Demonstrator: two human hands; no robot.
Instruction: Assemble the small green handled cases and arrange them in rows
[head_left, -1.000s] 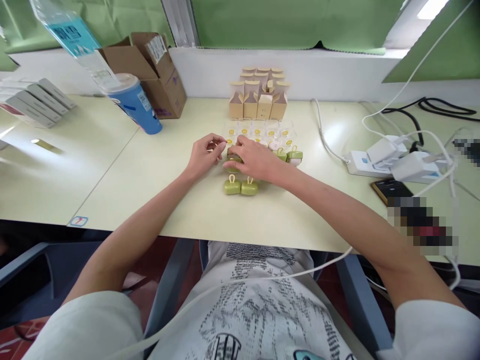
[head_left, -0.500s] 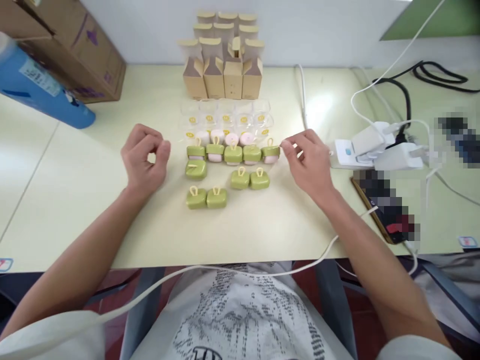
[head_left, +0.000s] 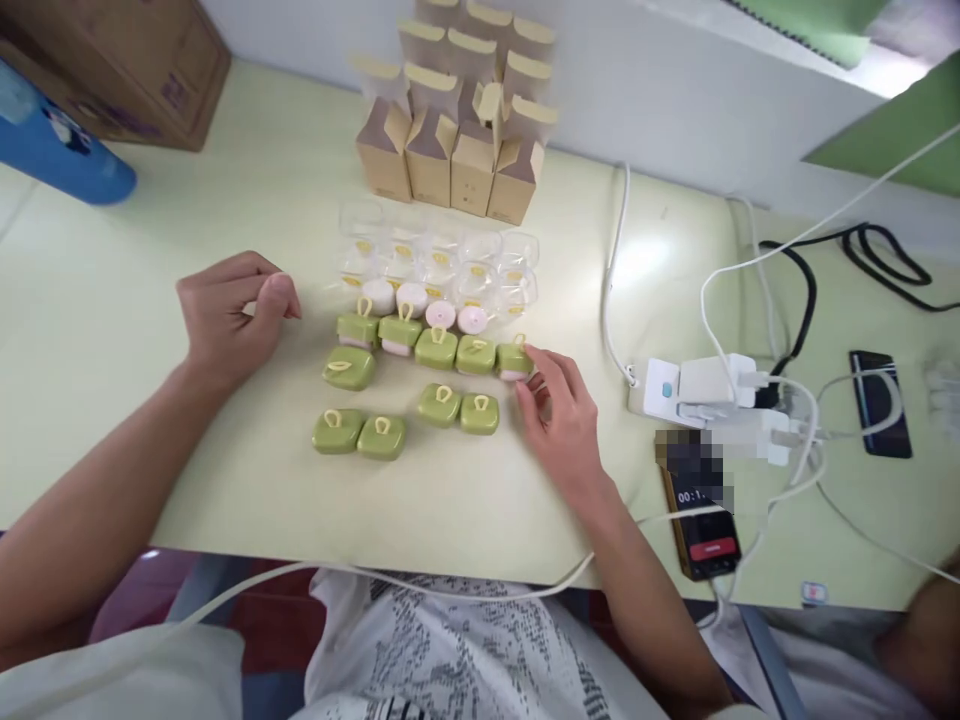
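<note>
My left hand (head_left: 236, 315) hovers over or rests on the table left of the rows, its fingers curled and the thumb against them, with nothing seen inside. My right hand (head_left: 561, 415) is at the right end of a row of green-topped small containers with cord loops; its index fingertip touches the end container (head_left: 514, 358), while the thumb is apart, low at its side. Pale pink parts show under some green tops. In front of this row lie loose green lids (head_left: 381, 437). Behind it are round pink-white pieces (head_left: 440, 315) and clear plastic covers (head_left: 442, 260) with yellow stickers.
Open small cardboard boxes (head_left: 431, 150) stand in rows against the wall. A large carton (head_left: 150, 80) and a blue bottle (head_left: 67, 140) are at the back left. To the right lie a power strip (head_left: 656, 390) with chargers, cables and phones (head_left: 701, 510). A white cable crosses the front edge.
The view has turned and shifted. My right hand's fingers have spread from a pinch and now touch the end container. My left hand stays curled, its ring of thumb and finger now tighter.
</note>
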